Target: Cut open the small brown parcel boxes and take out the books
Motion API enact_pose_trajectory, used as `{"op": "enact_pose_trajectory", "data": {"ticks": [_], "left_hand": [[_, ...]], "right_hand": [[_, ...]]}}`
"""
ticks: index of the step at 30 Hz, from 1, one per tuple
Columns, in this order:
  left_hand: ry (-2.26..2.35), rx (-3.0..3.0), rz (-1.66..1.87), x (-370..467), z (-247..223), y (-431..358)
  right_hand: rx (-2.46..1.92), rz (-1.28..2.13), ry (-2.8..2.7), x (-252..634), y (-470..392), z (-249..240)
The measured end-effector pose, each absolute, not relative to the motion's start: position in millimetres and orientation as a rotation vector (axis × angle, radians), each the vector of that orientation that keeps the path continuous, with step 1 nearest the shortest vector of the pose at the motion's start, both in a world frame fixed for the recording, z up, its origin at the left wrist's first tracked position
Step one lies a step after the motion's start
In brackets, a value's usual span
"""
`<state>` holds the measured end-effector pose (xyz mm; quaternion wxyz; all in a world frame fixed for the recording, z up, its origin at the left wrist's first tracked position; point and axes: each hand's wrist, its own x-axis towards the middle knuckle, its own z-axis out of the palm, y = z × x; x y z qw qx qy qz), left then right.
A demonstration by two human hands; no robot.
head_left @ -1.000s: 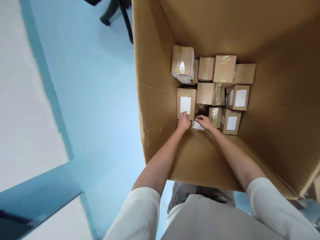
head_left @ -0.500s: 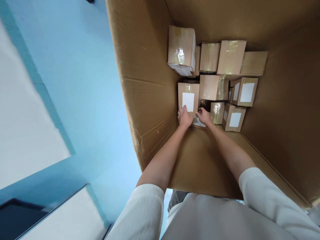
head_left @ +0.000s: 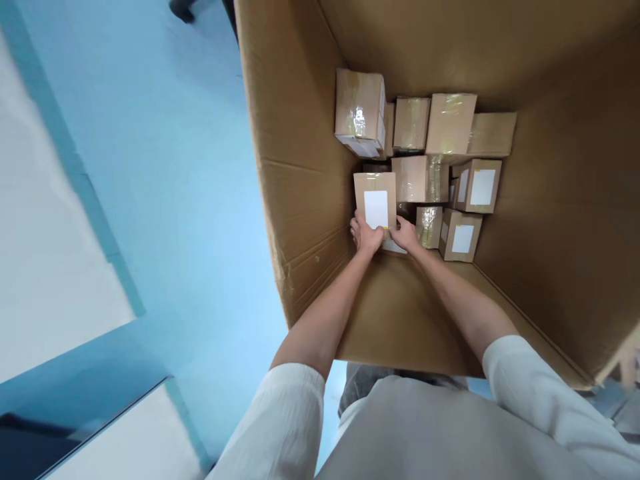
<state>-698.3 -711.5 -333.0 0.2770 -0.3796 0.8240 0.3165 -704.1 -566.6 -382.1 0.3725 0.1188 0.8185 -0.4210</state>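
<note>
Both my arms reach down into a large cardboard carton [head_left: 300, 167]. Between my hands is a small cardboard box [head_left: 360, 183] with a white label [head_left: 376, 208] facing up. My left hand [head_left: 366, 236] grips its near left side, thumb at the near edge and fingers down along the side. My right hand [head_left: 406, 235] presses on its near right corner, with its fingertips partly hidden behind the box. Below the near edge, part of another white label [head_left: 395, 247] shows on a lower box.
Several small taped boxes are stacked inside the carton, among them a tall box [head_left: 359, 103] at the back left and a labelled box [head_left: 461, 237] at the right. Left of the carton lies blue floor [head_left: 200, 200], with a white surface [head_left: 50, 233] farther left.
My left thumb has moved off the label to the box's near edge, and my right hand has closed onto the corner. The box looks slightly tilted. The whole view has shifted a little.
</note>
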Motion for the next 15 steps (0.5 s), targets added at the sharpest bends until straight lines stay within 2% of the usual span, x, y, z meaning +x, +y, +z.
{"op": "enact_pose_trajectory", "data": {"ticks": [15], "left_hand": [[2.471,-0.836,0.952,-704.4,-187.2,-662.3]], "right_hand": [[0.183,-1.101,2.283,-732.1,-516.8,-222.0]]}}
